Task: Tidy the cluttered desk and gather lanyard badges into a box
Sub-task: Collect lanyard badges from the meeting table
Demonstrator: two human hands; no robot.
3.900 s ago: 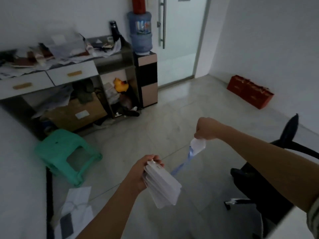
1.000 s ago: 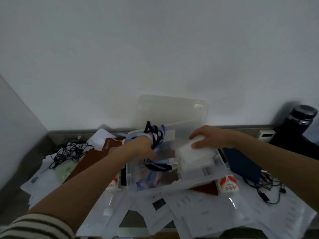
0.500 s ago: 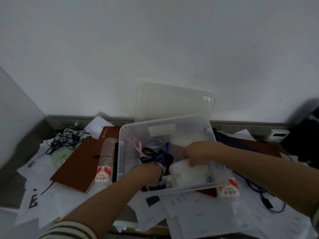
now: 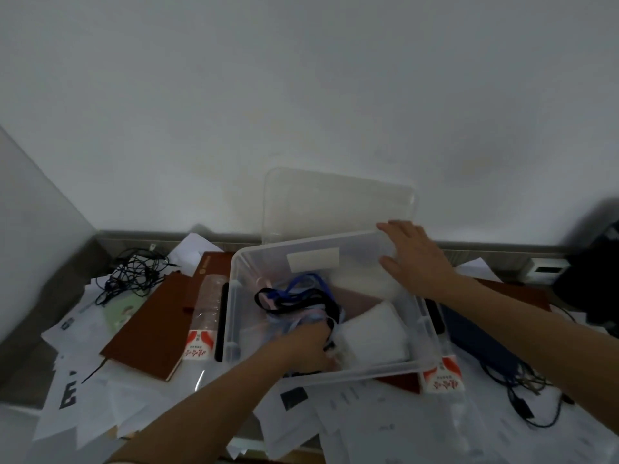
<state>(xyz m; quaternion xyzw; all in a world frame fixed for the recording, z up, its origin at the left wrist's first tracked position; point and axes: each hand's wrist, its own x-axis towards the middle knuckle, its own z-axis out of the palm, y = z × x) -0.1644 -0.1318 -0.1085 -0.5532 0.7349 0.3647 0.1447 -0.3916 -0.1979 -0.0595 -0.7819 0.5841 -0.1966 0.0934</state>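
Note:
A clear plastic box [image 4: 234, 296] stands on the cluttered desk, its lid [image 4: 338, 202] propped against the wall behind it. Inside lie tangled blue, black and pink lanyards [image 4: 298, 299] and a stack of white badge holders [image 4: 371, 333]. My left hand [image 4: 308, 346] is down inside the box, fingers closed on the lanyards near their lower end. My right hand [image 4: 415, 259] hovers over the box's far right corner, fingers spread, holding nothing.
Loose papers [image 4: 378, 426] cover the desk. A brown notebook [image 4: 150, 326] and a plastic bottle [image 4: 204, 319] lie left of the box, tangled black cables [image 4: 134, 272] further left. Another red-labelled bottle [image 4: 442, 380], a dark blue book [image 4: 479, 343] and cables [image 4: 522, 393] lie right.
My right hand has let go of the white badge stack, now lying in the box, and lifted to the far right corner. My left hand stays low in the box on the lanyards.

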